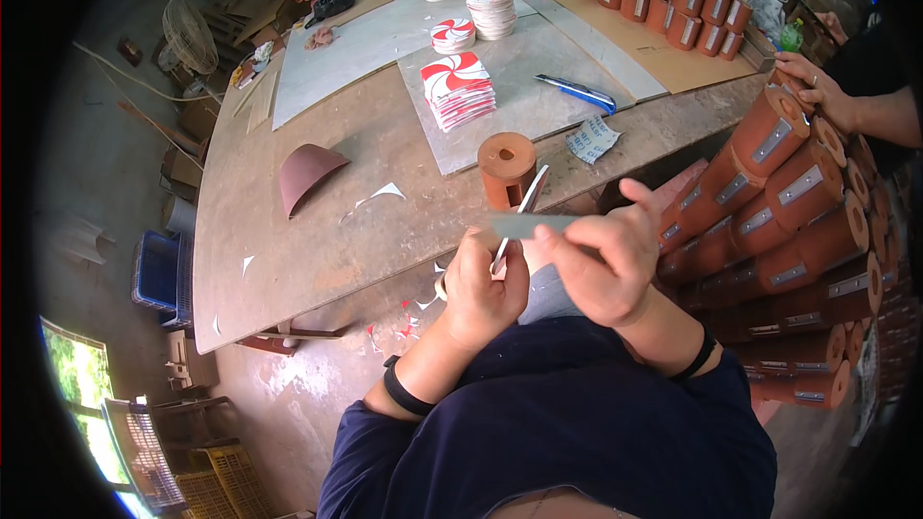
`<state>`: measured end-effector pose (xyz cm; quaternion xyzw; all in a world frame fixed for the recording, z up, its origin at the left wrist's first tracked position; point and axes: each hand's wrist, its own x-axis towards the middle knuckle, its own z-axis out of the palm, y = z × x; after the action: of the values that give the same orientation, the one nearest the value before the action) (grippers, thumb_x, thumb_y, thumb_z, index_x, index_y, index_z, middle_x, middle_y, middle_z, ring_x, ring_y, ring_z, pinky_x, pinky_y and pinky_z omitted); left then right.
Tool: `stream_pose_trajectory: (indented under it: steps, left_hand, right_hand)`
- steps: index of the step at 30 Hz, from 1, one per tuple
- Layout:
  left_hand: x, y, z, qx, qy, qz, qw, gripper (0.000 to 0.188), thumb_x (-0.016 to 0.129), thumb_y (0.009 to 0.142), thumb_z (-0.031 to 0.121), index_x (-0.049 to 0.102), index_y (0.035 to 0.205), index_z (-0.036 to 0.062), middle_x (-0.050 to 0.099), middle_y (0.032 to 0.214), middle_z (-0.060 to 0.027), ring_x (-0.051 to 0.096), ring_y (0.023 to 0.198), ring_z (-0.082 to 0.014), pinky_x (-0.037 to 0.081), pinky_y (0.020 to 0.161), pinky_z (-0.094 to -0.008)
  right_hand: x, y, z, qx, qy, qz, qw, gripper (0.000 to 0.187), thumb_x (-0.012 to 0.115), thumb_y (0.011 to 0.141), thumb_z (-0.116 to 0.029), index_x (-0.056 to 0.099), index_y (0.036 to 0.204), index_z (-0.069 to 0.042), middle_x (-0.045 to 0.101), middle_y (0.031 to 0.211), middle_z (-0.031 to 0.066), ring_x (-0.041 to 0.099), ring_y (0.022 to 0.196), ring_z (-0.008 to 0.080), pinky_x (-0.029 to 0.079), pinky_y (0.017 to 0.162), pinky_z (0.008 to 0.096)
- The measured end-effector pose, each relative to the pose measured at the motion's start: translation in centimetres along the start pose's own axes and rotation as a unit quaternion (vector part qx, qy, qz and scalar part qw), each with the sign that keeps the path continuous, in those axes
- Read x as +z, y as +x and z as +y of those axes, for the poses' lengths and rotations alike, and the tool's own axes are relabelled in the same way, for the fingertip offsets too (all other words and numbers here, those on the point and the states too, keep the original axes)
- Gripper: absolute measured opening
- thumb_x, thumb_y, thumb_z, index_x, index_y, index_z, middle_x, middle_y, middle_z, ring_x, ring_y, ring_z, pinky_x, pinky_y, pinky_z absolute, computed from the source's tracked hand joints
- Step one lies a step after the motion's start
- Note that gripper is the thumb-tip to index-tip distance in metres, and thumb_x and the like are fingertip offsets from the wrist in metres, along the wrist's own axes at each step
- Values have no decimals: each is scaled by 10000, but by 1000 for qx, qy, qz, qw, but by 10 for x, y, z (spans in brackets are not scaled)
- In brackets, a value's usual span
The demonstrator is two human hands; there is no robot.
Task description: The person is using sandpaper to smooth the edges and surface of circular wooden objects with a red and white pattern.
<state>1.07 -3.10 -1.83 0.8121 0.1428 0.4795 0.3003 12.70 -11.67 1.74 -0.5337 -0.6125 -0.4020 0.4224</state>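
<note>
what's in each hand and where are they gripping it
Left hand grips scissors by the handles; right hand pinches a grey strip at its right end.

The scissors (519, 216) handles are buried inside the left hand (481, 290), and the co-worker's arm (880, 111) at upper right is cut off by the frame's edge.

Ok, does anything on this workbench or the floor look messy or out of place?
Yes: white paper scraps lie scattered on the wooden table, and red and white offcuts litter the floor below its edge. A brown curved sheet also lies loose, apart from the neat stacks.
</note>
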Motion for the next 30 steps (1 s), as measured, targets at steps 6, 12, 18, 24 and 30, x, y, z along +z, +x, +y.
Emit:
stream_pose_trajectory:
  steps: [6,12,18,24,30]
  left_hand:
    - [4,6,-5,78,5,41,996,200,553,723,-87,470,892,-19,578,843,-162,589,652,-236,458,565,-280]
    - [1,-1,-3,30,21,19,999,201,567,695,-84,466,853,-12,524,724,-124,531,547,-220,415,478,-272]
    - [2,2,-2,43,3,40,998,198,571,686,-81,452,823,-3,481,673,-103,494,503,-200,380,440,-271]
    - [2,1,0,29,4,28,999,193,573,693,-79,448,816,0,481,662,-99,493,498,-194,379,440,-265]
    - [2,3,-3,52,-10,34,998,190,577,700,-85,461,827,-3,488,663,-98,498,504,-190,384,451,-260]
  right_hand:
    - [-9,3,11,21,-44,20,999,278,675,573,-127,661,850,-121,469,736,-47,420,589,127,357,864,391]
    - [-3,0,-4,12,-6,-9,1000,185,647,633,-101,666,816,-119,475,716,-59,408,564,98,341,886,388]
    - [-1,0,-3,5,-6,-15,1000,158,637,651,-101,663,805,-126,474,709,-59,414,565,95,332,899,395]
    - [0,-1,1,3,-23,-9,1000,170,636,651,-111,659,816,-141,469,703,-63,416,572,96,331,900,400]
    - [3,-2,5,-5,-31,-4,999,203,642,617,-136,657,819,-151,469,720,-58,421,585,106,332,898,400]
